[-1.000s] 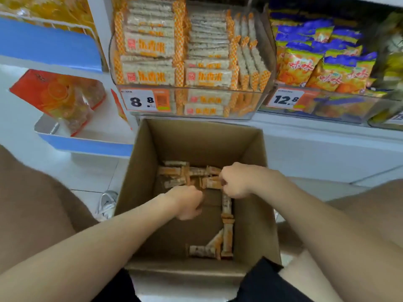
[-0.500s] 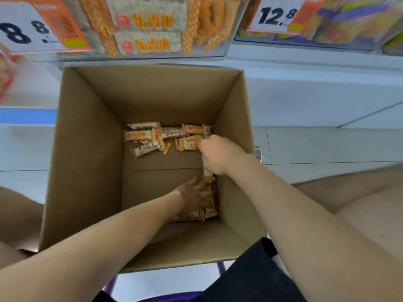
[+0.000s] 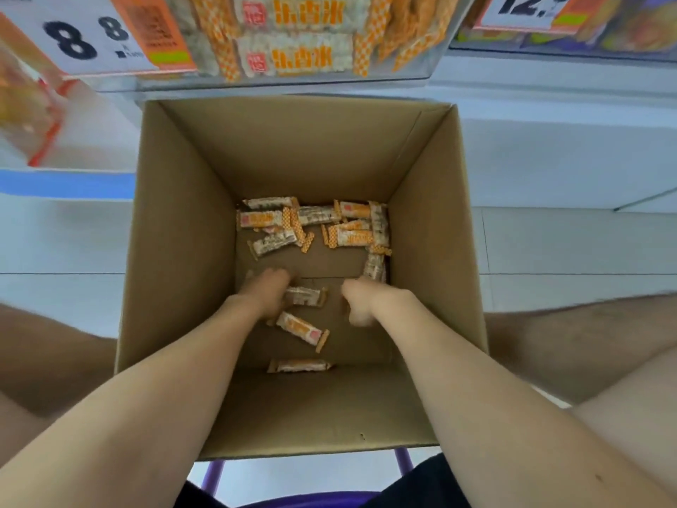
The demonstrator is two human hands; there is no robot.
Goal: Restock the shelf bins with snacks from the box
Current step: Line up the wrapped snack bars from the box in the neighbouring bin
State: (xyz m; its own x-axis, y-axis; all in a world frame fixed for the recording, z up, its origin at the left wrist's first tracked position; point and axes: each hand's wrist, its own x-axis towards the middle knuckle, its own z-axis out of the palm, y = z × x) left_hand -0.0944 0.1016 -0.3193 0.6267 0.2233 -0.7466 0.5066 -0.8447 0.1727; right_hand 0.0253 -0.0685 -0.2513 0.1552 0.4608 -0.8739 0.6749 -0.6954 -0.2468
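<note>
Fingers (image 3: 277,278) blurred among snack bars (image 3: 348,234) in box (image 3: 183,251) — tag (image 3: 80,38) reads 8 8.

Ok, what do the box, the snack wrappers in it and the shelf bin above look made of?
Box: brown cardboard, matte, with raw folded edges and a flap seam across its floor. Snack wrappers: probably thin plastic film, slightly shiny, with crimped checkered ends. Shelf bin: clear rigid plastic, maybe acrylic; the packs show through its front.
</note>
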